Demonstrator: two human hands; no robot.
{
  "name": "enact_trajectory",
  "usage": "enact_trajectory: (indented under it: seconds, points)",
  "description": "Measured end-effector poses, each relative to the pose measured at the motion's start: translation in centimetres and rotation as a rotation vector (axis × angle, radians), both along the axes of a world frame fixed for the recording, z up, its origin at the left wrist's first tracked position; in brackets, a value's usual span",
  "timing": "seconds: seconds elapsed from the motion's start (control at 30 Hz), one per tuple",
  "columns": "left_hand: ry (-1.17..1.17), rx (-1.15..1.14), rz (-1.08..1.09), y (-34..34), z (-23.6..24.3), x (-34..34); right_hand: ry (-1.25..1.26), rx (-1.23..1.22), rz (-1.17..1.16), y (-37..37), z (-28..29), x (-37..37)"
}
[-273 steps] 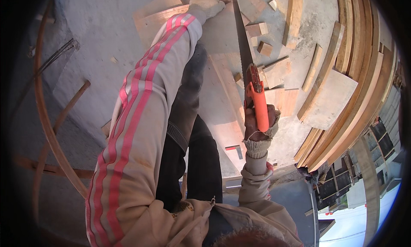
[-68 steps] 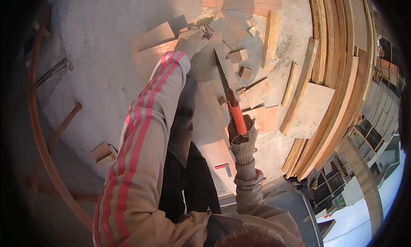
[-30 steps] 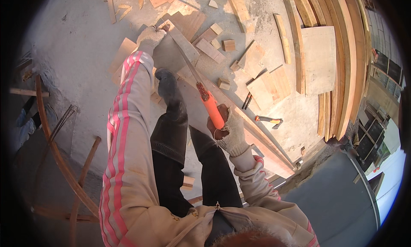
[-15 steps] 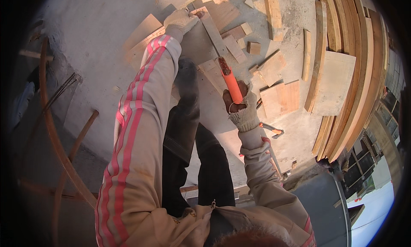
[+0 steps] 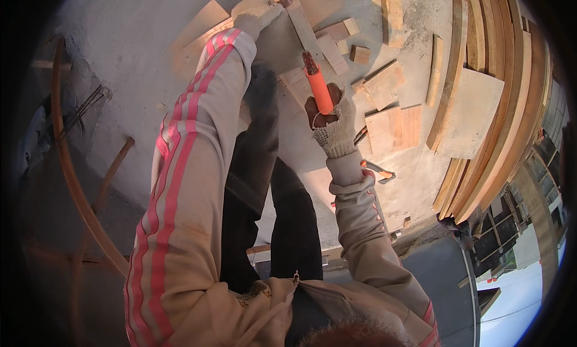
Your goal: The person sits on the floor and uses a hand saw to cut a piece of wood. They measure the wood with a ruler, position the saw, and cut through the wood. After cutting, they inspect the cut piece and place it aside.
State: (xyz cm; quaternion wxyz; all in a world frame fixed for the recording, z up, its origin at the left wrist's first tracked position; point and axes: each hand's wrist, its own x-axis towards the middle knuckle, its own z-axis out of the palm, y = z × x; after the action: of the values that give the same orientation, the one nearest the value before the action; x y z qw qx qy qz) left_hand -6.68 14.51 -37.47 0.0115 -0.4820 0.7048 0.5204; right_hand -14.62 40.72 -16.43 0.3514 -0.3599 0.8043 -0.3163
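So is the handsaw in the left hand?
No, the right hand is gripping the handsaw by its orange handle.

Orange saw handle [image 5: 320, 93], pink-striped beige sleeves [image 5: 203, 154]

Orange saw handle [image 5: 321, 94] now nearer left hand [image 5: 256, 11]

The grey concrete floor [image 5: 415, 55] carries a small wooden block [image 5: 360, 54]; on its near side lie flat board offcuts [image 5: 384, 85] (one two-toned), to its right a short stick [image 5: 434, 70] and, farther right, long timbers [image 5: 511, 118].
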Motion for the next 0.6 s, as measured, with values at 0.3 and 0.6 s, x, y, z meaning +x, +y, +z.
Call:
enact_trajectory:
  seconds: [0.3,0.6]
  points:
    - [0.039,-0.378,-0.171,0.2,5.3,2.4,0.114,0.455,0.262,10.1,13.1,1.5]
    - [0.921,0.332,0.387,0.0,-8.5,3.7,0.064,0.264,0.070,3.6,4.2,1.6]
